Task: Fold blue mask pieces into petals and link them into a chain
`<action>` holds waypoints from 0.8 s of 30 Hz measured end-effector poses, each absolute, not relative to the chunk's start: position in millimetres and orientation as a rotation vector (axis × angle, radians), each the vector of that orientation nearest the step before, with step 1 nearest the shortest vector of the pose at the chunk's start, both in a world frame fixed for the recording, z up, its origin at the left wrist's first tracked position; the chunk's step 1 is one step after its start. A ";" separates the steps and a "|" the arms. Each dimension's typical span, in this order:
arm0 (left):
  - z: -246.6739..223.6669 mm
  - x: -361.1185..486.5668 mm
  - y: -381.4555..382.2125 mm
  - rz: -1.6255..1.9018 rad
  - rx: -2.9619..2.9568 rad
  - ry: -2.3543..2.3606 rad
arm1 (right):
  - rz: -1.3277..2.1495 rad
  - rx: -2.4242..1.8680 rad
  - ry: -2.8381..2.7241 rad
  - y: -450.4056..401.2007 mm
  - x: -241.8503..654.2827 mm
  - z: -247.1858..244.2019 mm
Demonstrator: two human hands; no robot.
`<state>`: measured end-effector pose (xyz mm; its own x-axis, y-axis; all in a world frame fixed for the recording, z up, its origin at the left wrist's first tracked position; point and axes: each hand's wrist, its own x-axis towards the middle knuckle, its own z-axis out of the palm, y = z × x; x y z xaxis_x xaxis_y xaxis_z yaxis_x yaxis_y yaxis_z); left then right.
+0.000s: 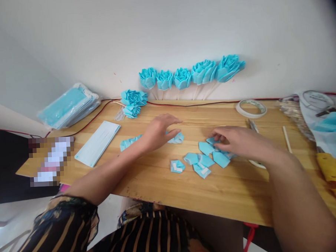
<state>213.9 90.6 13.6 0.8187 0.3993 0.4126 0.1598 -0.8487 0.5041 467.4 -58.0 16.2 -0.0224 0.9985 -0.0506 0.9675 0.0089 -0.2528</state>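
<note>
My left hand (161,132) hovers over the wooden table with its fingers stretched out and apart, holding nothing. Partly behind it lie light blue folded pieces (130,142), and another blue piece (176,138) shows under its thumb. At the right, my right hand (229,141) reaches down with curled fingers onto a loose pile of blue petal-shaped pieces (206,148). Its fingertips touch the pile; whether they pinch a piece is hidden. Near the pile a single blue piece with white strips (177,166) lies apart.
Blue flowers on sticks (182,78) lean against the wall, and two more flowers (133,99) lie left of them. A tape roll (251,108), scissors (253,126), a stick (287,139) and a yellow tool (330,171) are at right. Stacked masks (98,143) and a plastic bag (69,106) are at left.
</note>
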 end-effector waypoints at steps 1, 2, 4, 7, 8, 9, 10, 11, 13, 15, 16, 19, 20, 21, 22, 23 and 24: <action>13.9 214.6 89.9 0.747 2.513 0.428 | 0.317 -2.102 -2.134 -57.5 466.4 15.1; 14.3 215.2 89.1 0.764 2.488 0.437 | 0.310 -2.118 -2.134 -57.1 465.7 14.2; 15.3 215.8 86.9 0.784 2.457 0.439 | 0.306 -2.148 -2.115 -56.6 465.9 13.4; 16.9 216.0 82.6 0.821 2.413 0.428 | 0.306 -2.168 -2.049 -56.6 469.7 14.3; 17.6 216.1 81.0 0.831 2.396 0.421 | 0.298 -2.164 -2.007 -56.8 470.7 15.7; 18.3 216.2 79.2 0.840 2.377 0.417 | 0.293 -2.150 -1.950 -56.9 470.8 17.6; 19.1 216.4 77.4 0.847 2.360 0.411 | 0.293 -2.120 -1.874 -57.0 469.8 20.1; 19.9 216.8 75.4 0.852 2.344 0.405 | 0.311 -2.067 -1.787 -56.9 467.2 23.0; 21.6 217.7 71.3 0.854 2.316 0.386 | 0.411 -1.899 -1.597 -56.6 458.1 29.0; 23.3 219.0 67.0 0.842 2.284 0.358 | 0.565 -1.695 -1.427 -56.0 445.7 33.2; 24.0 219.8 64.9 0.821 2.265 0.339 | 0.632 -1.612 -1.358 -55.6 439.4 34.1; 25.2 222.4 59.6 0.704 2.192 0.294 | 0.770 -1.461 -1.239 -54.0 424.4 32.2; 25.3 223.2 58.3 0.662 2.160 0.288 | 0.799 -1.433 -1.224 -53.4 420.8 30.7; 25.2 223.9 57.3 0.629 2.128 0.291 | 0.823 -1.412 -1.216 -52.7 417.9 29.3; 24.9 224.4 56.5 0.605 2.097 0.302 | 0.838 -1.394 -1.211 -52.0 415.5 28.1; 24.5 224.8 56.0 0.588 2.070 0.319 | 0.849 -1.378 -1.211 -51.5 413.3 27.3; 24.1 225.1 55.7 0.579 2.044 0.338 | 0.859 -1.367 -1.213 -51.0 411.5 26.9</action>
